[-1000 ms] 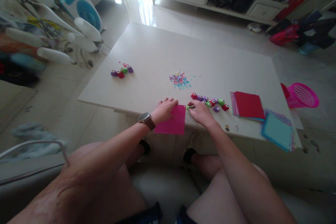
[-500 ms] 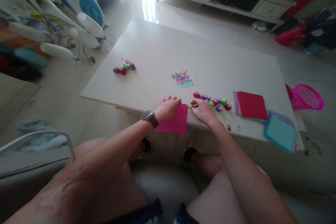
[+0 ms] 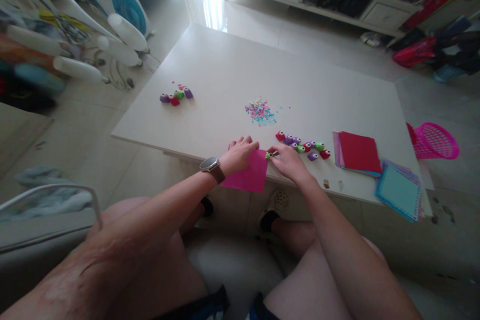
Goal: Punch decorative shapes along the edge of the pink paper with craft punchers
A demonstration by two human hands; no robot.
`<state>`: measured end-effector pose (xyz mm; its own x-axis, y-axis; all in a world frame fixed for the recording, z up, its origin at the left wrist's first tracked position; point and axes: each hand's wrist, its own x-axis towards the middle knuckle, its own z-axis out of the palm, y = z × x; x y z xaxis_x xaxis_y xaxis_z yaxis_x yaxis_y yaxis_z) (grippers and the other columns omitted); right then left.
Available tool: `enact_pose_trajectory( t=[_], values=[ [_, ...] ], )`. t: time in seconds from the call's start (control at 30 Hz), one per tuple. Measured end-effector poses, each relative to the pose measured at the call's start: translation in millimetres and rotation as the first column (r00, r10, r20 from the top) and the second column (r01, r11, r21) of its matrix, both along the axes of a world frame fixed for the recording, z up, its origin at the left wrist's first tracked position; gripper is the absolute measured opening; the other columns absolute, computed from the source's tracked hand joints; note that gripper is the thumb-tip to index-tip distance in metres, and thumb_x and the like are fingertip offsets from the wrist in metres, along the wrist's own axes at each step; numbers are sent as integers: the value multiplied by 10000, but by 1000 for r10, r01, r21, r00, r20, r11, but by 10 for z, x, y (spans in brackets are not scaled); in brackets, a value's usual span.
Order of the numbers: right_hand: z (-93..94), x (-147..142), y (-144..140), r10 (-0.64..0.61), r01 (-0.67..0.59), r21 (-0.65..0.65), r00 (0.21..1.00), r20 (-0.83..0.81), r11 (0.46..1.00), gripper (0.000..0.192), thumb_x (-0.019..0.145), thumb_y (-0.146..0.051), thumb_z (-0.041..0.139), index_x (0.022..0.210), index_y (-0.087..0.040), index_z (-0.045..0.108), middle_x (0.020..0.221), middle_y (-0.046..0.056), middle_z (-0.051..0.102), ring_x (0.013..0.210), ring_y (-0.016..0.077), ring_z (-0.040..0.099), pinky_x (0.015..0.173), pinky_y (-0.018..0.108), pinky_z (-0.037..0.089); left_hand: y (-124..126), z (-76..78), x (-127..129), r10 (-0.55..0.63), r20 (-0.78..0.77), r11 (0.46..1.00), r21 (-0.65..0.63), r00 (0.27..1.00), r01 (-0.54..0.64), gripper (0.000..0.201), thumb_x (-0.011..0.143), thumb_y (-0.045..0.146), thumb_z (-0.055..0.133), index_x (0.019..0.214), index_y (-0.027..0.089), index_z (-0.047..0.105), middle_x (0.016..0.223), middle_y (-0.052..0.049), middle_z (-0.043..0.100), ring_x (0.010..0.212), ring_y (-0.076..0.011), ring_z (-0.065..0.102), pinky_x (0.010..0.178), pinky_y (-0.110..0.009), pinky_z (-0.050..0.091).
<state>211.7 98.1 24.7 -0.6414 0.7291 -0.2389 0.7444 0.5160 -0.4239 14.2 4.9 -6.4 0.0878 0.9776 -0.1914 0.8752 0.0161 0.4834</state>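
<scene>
Paper [image 3: 255, 176] in bright pink lay at the near edge of the white table [image 3: 225, 70], its lower part reaching out past the edge. The left hand [image 3: 240, 154], with a watch [image 3: 210, 164] at its wrist, rested over the sheet's upper left part; whether its fingers pinched the sheet or only lay on it, I could not tell. The right hand [image 3: 288, 161] had its thumb and fingers closed around a green punch [image 3: 269, 155] at the sheet's upper right corner, though the slot was too small to make out. More punches [image 3: 308, 146] in red, purple and green stood just beyond that hand. Farther in lay a heap of confetti [image 3: 260, 112]. To the right sat a red stack [image 3: 359, 152] and some pale blue sheets [image 3: 399, 187].
</scene>
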Motion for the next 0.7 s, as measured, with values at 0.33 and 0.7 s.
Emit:
enact_pose_trajectory(
  t=[0.33,0.7],
  values=[
    [-74,24,68,-134,129,-123,990,-32,984,115,986,-199,705,1024,-196,814,1063,90,843,928,201,766,886,300,573,33,23,-4,-61,81,995,-76,995,68,249,831,107,628,1052,195,704,1105,-103,724,1016,-261,683,875,-361,519],
    [-125,29,128,-152,136,-196,986,-67,971,73,943,-167,748,974,-188,811,1008,89,843,889,193,769,814,280,584,45,-56,3,-141,77,989,-31,987,144,199,805,116,626,967,200,704,1029,-92,778,937,-260,701,807,-357,525]
  ],
)
